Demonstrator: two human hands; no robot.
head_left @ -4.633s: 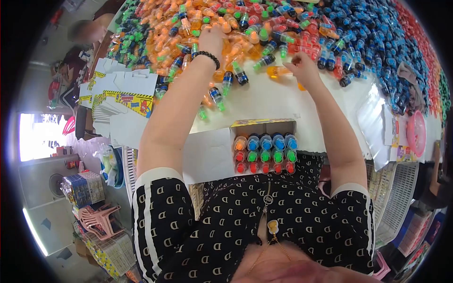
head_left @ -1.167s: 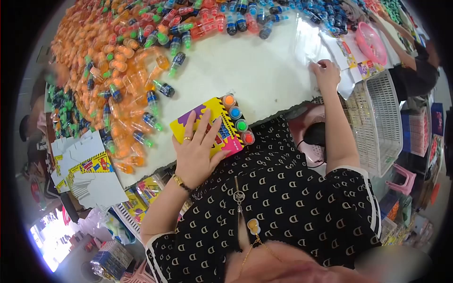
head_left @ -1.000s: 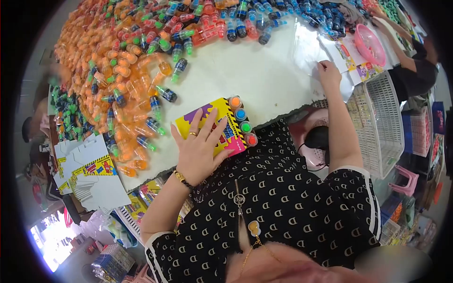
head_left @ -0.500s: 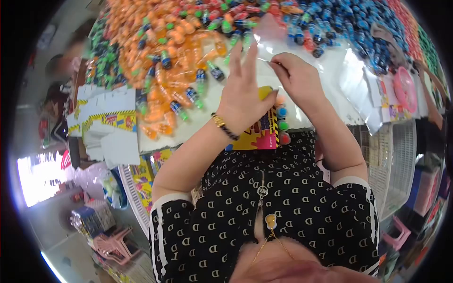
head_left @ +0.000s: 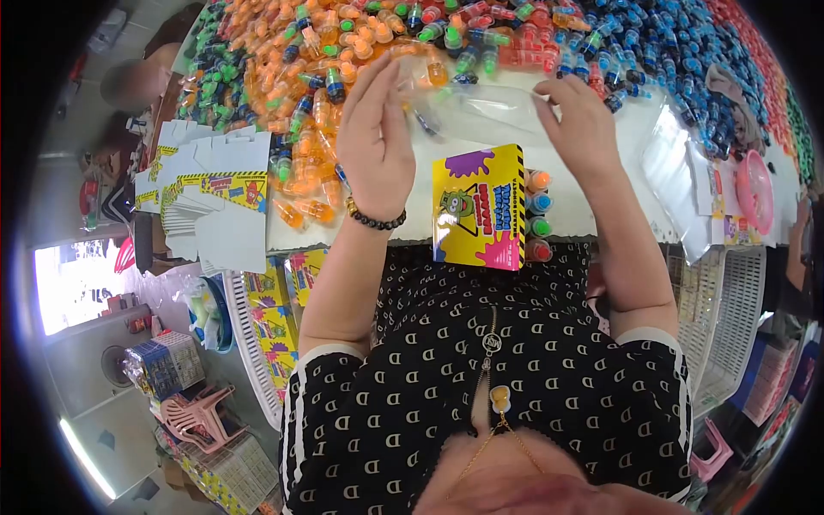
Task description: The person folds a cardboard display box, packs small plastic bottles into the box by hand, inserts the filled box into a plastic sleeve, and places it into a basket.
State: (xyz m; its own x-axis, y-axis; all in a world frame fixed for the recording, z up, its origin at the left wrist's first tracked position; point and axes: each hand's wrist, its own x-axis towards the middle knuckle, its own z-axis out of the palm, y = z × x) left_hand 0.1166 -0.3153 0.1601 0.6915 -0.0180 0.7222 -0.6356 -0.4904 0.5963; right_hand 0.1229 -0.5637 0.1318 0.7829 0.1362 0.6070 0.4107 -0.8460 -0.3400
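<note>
My right hand [head_left: 579, 129] has its fingers curled in a pinch on the end of a clear plastic bag [head_left: 502, 107]. The bag spreads leftward, blurred, toward my left hand [head_left: 375, 142]. That hand is raised with its fingers stretched out, beside the orange bottles; whether it touches the bag I cannot tell. Below and between my hands, a yellow printed box [head_left: 478, 209] with a cartoon monster lies at the table's near edge. Along its right side sit several small bottles [head_left: 539, 202] in orange, blue, green and red.
Heaps of small orange bottles [head_left: 322, 112] and blue bottles [head_left: 661, 56] cover the far table. Flat cartons [head_left: 219, 193] are stacked at left. A pink basket [head_left: 755, 193] stands at right. White crates [head_left: 725, 300] flank my body; another person [head_left: 142, 77] is at far left.
My left hand has moved left, off the box, which now shows fully. My right hand has shifted slightly right and up. The clear bag now stretches across the space between them.
</note>
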